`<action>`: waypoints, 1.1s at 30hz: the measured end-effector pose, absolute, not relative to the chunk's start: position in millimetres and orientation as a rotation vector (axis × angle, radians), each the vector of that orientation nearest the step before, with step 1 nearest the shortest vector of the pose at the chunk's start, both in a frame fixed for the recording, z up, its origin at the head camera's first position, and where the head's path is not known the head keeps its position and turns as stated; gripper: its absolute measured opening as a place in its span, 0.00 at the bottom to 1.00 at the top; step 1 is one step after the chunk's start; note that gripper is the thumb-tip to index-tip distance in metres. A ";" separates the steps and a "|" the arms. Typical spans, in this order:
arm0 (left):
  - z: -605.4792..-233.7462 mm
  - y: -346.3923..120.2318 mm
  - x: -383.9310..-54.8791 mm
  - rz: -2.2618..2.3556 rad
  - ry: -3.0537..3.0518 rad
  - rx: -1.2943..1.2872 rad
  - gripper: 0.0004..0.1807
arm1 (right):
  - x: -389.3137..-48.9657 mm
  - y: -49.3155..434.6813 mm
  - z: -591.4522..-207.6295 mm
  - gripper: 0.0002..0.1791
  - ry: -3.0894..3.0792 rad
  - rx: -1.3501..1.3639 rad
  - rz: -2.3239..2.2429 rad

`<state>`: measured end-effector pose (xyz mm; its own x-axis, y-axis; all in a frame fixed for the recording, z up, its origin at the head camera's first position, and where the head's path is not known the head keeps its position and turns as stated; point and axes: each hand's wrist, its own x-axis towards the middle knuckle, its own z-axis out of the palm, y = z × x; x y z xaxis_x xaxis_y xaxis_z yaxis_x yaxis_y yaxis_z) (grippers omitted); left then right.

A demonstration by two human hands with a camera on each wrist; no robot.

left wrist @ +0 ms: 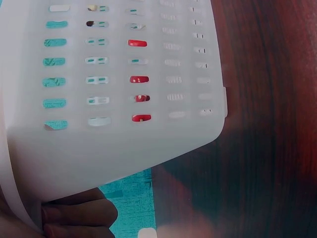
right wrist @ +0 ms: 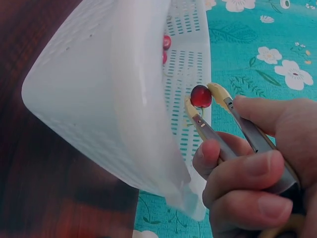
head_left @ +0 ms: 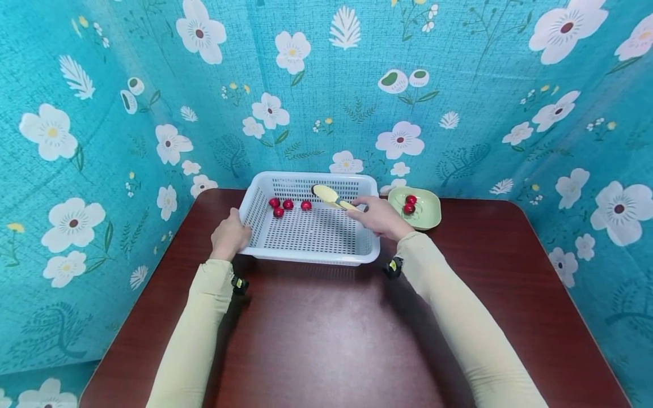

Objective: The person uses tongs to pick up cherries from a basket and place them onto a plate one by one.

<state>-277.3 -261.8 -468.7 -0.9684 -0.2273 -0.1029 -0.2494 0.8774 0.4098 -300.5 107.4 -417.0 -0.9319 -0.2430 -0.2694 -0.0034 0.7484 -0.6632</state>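
A white plastic basket (head_left: pixel 301 258) with slotted walls stands at the back of the table. My left hand (head_left: pixel 228 235) grips its left rim; in the left wrist view the fingers (left wrist: pixel 81 215) curl beneath that rim. Over the right part of the basket, my right hand (head_left: pixel 381 216) holds yellow-tipped tongs (head_left: pixel 326 194). Between the tong tips sits a dark red cherry (right wrist: pixel 201 96), seen in the right wrist view with a thin stem below it. Several red cherries (head_left: pixel 288 204) lie inside the basket toward its left back corner.
Right of the basket, a pale green dish (head_left: pixel 433 214) holds two cherries (head_left: pixel 410 205) with stems. The dark brown table (head_left: pixel 326 328) ends at a blue flowered cloth (head_left: pixel 316 85), which hangs behind it and along both sides.
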 end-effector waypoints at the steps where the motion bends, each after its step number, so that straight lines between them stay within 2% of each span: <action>1: -468.9 -262.0 -277.1 0.664 2.993 -0.381 0.26 | -300.1 109.4 -416.4 0.29 2.607 -0.188 -0.993; 17: -468.5 -261.3 -273.4 0.667 3.026 -0.367 0.24 | -290.3 149.2 -409.4 0.24 2.579 -0.212 -1.148; 25: -466.8 -261.4 -273.9 0.668 3.012 -0.368 0.25 | -287.7 168.6 -407.0 0.28 2.594 -0.166 -1.127; 33: -465.5 -260.6 -273.3 0.665 3.004 -0.370 0.25 | -284.8 184.0 -403.9 0.24 2.582 -0.150 -1.157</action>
